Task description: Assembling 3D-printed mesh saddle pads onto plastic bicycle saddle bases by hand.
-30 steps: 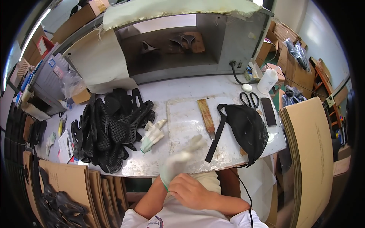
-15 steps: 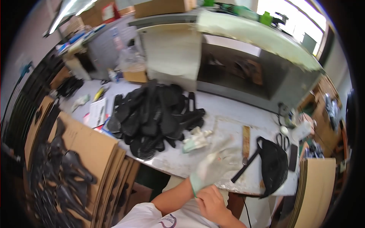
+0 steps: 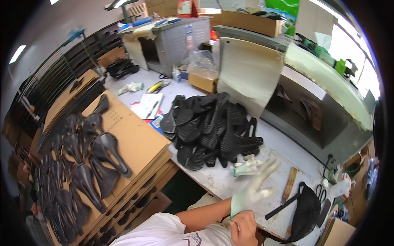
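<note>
Two hands work one pale glove [image 3: 250,190]: left hand [image 3: 256,184] fingers spread inside; right hand [image 3: 243,225] pinches the cuff — pull it evenly wristward, above the counter [image 3: 221,182].

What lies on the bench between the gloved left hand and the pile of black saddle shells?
In the head view, a crumpled white glove lies between the left hand and the pile of black saddle shells.

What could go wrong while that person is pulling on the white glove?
The bare right hand tugs the cuff of the thin white fabric glove on the left hand; a hard pull might tear it. The gloved fingers wave beside the crumpled white spare glove and the heap of black mesh-patterned saddle shells, and might knock them.
</note>
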The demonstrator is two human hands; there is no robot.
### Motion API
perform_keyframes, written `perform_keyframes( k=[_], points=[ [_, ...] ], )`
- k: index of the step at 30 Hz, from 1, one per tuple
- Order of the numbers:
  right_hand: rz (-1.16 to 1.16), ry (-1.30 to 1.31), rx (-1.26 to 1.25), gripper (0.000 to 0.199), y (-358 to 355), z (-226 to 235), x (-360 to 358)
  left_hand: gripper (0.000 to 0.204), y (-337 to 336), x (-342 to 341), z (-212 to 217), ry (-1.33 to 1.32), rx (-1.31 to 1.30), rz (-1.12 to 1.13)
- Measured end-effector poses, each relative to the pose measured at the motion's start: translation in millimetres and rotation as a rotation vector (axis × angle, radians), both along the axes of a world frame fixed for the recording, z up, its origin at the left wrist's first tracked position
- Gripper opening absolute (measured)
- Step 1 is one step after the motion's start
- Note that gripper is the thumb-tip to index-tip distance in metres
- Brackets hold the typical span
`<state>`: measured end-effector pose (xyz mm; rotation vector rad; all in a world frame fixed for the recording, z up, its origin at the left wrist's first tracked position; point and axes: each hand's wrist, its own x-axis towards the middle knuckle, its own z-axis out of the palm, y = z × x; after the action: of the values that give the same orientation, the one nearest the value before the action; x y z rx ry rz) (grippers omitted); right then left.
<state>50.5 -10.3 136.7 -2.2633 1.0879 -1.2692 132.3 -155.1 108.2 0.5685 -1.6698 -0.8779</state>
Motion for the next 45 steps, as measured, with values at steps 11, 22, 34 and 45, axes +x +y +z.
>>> perform_keyframes(
  k=[11,22,34,45],
  points=[
    [-0.067,-0.274,0.197,0.025,-12.5,-13.3,-3.4,0.113,18.2,102.2,31.1,1.132,0.750,-0.943],
    [-0.214,-0.266,0.307,0.017,-31.8,-28.4,-7.9,0.103,25.0,122.8,22.0,0.931,0.794,-0.719],
    [-0.240,-0.291,0.338,0.021,-18.3,-40.9,-18.7,0.040,-18.1,110.7,-11.1,-0.812,-0.224,0.379],
    [-0.314,-0.105,0.314,0.028,-12.8,-47.5,-29.4,0.015,21.3,38.3,-3.7,-0.785,-0.147,0.203]
  ],
)
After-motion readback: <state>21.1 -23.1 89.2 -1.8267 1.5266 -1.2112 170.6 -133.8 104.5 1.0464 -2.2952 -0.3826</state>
